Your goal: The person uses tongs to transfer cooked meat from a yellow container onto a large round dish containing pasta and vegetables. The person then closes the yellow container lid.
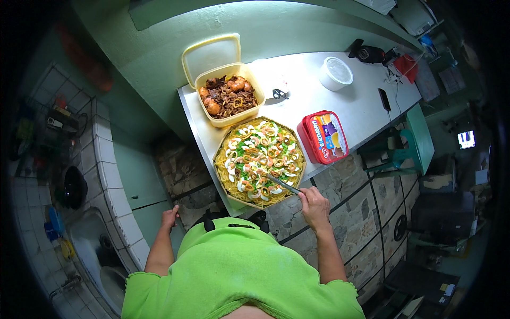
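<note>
My right hand [314, 208] is closed around the handle of a long metal serving utensil [285, 184]; its far end rests among the toppings, and I cannot tell its exact shape. Below it, an octagonal tray [304, 169] at the table's near left end holds yellow noodles [227, 187] topped with sliced boiled egg, brown rings, pinkish pieces and chopped greens. My left hand [170, 218] hangs low beside my body, away from the table. Its fingers are curled, with nothing visible in them. Behind the tray, a yellow plastic container [229, 121] holds dark shredded food and browned round pieces.
The yellow lid [211, 57] leans on the wall. On the white table [300, 72] are a red lidded tub [325, 137], a round white tub [336, 74], black-handled scissors [280, 94] and a phone [384, 99]. A tiled counter with a sink [89, 239] stands left; a green chair [396, 151] stands right.
</note>
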Available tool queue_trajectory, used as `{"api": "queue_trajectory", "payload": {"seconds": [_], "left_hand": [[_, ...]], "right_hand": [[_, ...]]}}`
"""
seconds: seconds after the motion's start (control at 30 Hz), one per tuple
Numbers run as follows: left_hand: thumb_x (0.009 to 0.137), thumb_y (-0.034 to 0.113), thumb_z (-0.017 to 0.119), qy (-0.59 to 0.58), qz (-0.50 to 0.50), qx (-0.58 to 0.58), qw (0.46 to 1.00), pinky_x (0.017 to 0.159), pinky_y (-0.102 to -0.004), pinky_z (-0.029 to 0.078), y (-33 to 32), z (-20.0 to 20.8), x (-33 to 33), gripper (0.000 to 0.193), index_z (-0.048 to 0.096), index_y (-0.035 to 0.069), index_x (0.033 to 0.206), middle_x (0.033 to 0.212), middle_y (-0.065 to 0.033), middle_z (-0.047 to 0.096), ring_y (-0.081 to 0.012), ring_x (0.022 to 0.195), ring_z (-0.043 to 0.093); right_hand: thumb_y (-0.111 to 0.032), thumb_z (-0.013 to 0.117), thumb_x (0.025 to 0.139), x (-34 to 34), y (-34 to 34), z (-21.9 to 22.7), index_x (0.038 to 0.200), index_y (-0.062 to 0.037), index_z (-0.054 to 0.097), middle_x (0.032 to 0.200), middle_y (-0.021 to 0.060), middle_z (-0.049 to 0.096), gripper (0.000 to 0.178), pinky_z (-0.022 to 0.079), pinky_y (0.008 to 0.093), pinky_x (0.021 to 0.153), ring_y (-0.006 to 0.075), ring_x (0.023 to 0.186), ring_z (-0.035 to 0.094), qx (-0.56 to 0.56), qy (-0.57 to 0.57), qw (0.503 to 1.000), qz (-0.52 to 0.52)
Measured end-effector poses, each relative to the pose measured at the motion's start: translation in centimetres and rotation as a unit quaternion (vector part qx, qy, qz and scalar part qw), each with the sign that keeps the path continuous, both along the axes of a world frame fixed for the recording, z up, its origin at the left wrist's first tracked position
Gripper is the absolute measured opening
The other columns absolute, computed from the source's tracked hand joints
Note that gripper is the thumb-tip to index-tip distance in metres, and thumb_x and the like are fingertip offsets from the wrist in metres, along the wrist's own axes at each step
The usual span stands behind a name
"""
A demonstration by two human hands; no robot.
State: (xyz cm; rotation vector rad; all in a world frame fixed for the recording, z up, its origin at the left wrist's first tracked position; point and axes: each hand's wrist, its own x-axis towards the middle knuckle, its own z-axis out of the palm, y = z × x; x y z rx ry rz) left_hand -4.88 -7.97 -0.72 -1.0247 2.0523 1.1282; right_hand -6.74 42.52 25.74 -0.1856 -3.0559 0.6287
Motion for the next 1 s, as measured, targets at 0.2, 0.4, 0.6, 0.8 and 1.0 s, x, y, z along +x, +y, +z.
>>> {"api": "queue_trajectory", "payload": {"seconds": [0.2,0.4,0.6,0.8,1.0], "left_hand": [[0.082,0.056,0.065,0.004,0.007,0.0,1.0,0.045,-0.0343,0.049,0.1,0.0,0.5,0.055,0.061,0.004,0.065,0.066,-0.0072,0.056,-0.0206,0.058,0.056],[0.082,0.054,0.066,0.018,0.022,0.008,1.0,0.045,-0.0337,0.049,0.2,0.0,0.5,0.055,0.062,0.002,0.065,0.066,-0.0088,0.059,-0.0212,0.053,0.056],[0.083,0.052,0.066,0.037,0.018,0.029,0.999,0.043,-0.0335,0.048,1.0,-0.6,0.4,0.054,0.063,0.002,0.064,0.061,-0.0078,0.057,-0.021,0.051,0.055],[0.083,0.052,0.065,0.05,0.069,0.037,0.996,0.043,-0.0337,0.048,0.3,-1.1,1.6,0.054,0.063,0.002,0.065,0.06,-0.0076,0.055,-0.0202,0.05,0.055],[0.082,0.054,0.065,0.002,0.106,0.006,0.994,0.042,-0.0341,0.047,-2.5,-1.4,5.8,0.054,0.063,0.002,0.067,0.059,-0.0076,0.052,-0.0201,0.051,0.053]], "right_hand": [[-0.019,0.063,0.088,-0.4,0.5,0.8,0.093,-0.0067,0.068,0.081,0.0099,0.061,0.014,0.047,0.0403,0.062,0.0314,0.071,0.062,0.011,0.015,1.0,-0.002],[-0.015,0.059,0.091,-5.7,1.6,3.2,0.096,-0.0031,0.068,0.08,0.0143,0.061,0.016,0.048,0.0393,0.066,0.0316,0.073,0.062,-0.093,0.135,0.986,-0.003],[-0.02,0.056,0.093,-19.0,-1.1,-0.7,0.096,-0.0073,0.065,0.085,0.0122,0.062,0.016,0.051,0.0421,0.066,0.0324,0.074,0.065,0.081,0.162,0.982,0.058],[-0.024,0.057,0.091,-27.6,-3.5,-3.7,0.086,-0.0093,0.062,0.087,0.011,0.061,0.016,0.053,0.0437,0.064,0.0318,0.073,0.066,0.211,0.177,0.951,0.142],[-0.026,0.056,0.091,-29.1,-3.1,-2.3,0.089,-0.0103,0.064,0.093,0.0084,0.065,0.017,0.052,0.0444,0.07,0.031,0.079,0.066,0.187,0.087,0.97,0.127]]}}
